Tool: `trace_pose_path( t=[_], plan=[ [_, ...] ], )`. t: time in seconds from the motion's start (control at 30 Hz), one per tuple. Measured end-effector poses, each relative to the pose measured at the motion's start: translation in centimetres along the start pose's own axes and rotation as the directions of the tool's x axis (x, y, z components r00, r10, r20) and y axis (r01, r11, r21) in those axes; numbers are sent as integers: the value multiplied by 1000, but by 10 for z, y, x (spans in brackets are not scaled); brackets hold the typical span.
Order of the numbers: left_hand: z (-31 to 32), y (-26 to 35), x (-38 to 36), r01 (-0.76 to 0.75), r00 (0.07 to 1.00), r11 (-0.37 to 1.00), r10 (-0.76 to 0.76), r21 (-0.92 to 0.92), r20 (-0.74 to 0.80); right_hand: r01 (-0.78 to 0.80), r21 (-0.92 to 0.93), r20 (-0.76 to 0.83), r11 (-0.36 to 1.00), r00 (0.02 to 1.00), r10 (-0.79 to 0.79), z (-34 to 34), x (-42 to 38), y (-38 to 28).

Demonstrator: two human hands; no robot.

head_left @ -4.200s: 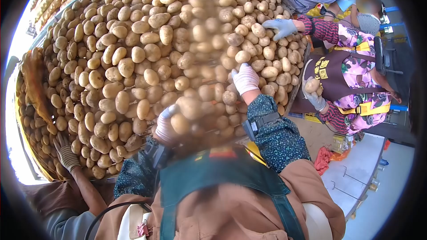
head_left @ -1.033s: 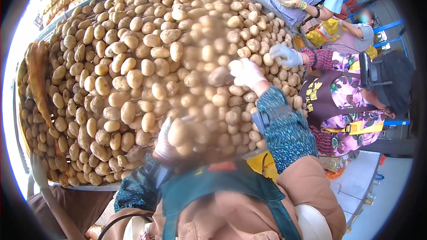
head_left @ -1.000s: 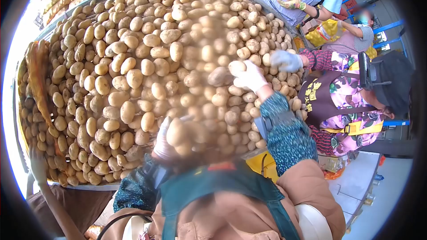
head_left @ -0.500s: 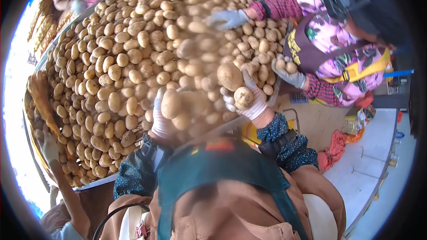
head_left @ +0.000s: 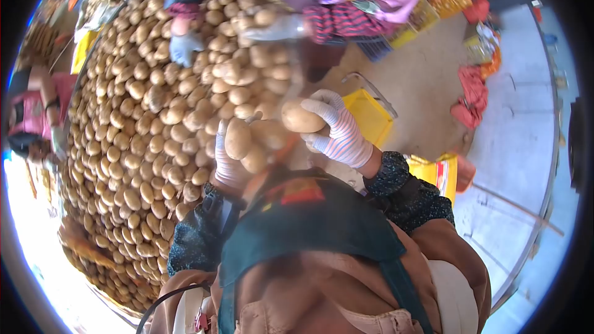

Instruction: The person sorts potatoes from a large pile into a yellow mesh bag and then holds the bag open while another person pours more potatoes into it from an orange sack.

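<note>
My left hand point(head_left: 228, 159), in a striped white glove, is cupped round a few potatoes point(head_left: 238, 139) close to the front of my apron. To its right, my right hand point(head_left: 340, 128), also gloved, grips a large potato point(head_left: 301, 116) between thumb and fingers. Another potato shows partly beneath it, half hidden by the fingers. Both hands are at the near right edge of a big heap of potatoes point(head_left: 133, 159). Some potatoes between the hands are blurred.
A co-worker's gloved hands point(head_left: 184, 48) are over the far part of the heap. Another person point(head_left: 40, 108) is at the left. A yellow crate point(head_left: 366, 116) stands on the floor at the right, near a red cloth point(head_left: 471, 96) and a pale panel point(head_left: 516, 148).
The view has turned right, so the heap and the co-worker appear farther left. My right hand has turned over at the heap's edge, still holding potatoes. My left hand still holds its potatoes.
</note>
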State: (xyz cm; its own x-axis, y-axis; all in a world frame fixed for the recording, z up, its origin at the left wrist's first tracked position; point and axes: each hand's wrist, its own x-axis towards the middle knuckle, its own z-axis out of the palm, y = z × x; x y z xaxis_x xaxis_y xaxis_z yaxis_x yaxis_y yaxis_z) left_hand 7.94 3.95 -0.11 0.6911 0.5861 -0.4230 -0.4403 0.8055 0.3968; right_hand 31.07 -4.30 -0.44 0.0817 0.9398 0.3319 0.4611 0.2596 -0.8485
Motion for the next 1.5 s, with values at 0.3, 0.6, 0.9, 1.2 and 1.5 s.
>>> trace_pose_path(
  t=[0.3,0.6,0.9,1.2,1.5],
  plan=[
    [15,-79,74,388,921,922,-388,1,-38,-618,469,-226,632,607,762,-59,-145,90],
    [55,-148,129,556,826,818,-523,147,-209,-640,591,-195,491,477,857,-44,-248,203],
    [25,-116,128,330,896,434,-424,838,-134,-445,854,373,-269,164,913,-82,-175,146],
    [-104,-82,79,285,956,802,-281,525,-88,-128,970,239,-206,357,903,-86,-166,118],
    [-62,-65,51,367,913,801,-213,472,-349,-154,987,138,-46,666,734,-86,-172,109]
  ],
)
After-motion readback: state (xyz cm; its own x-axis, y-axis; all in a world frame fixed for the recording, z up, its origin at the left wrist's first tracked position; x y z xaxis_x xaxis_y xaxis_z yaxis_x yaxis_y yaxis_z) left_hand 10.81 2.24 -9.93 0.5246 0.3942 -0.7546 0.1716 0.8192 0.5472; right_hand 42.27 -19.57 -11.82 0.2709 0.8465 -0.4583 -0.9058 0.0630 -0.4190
